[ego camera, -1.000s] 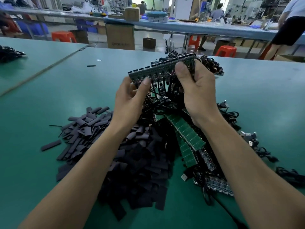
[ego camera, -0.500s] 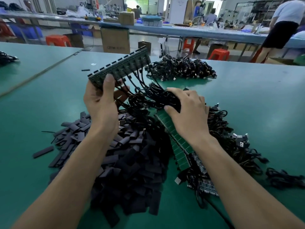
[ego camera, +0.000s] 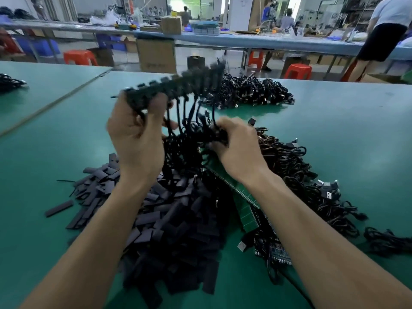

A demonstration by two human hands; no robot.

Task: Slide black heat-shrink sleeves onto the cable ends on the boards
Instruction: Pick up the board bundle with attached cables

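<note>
The left grip (ego camera: pixel 136 139) holds a blurred circuit board strip (ego camera: pixel 178 85) raised above the green surface (ego camera: pixel 334 130). The right grip (ego camera: pixel 238 150) pinches its dangling black cables (ego camera: pixel 191 134). Heat-shrink sleeves (ego camera: pixel 178 219) lie heaped below. The print on the cardboard box (ego camera: pixel 156 55) is illegible.

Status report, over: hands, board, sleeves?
Left hand grips raised dark connector board. Right hand pinches its hanging black cables. Flat black heat-shrink sleeves lie piled below, untouched.

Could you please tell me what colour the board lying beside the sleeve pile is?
The board is green, best seen in the head view.
</note>
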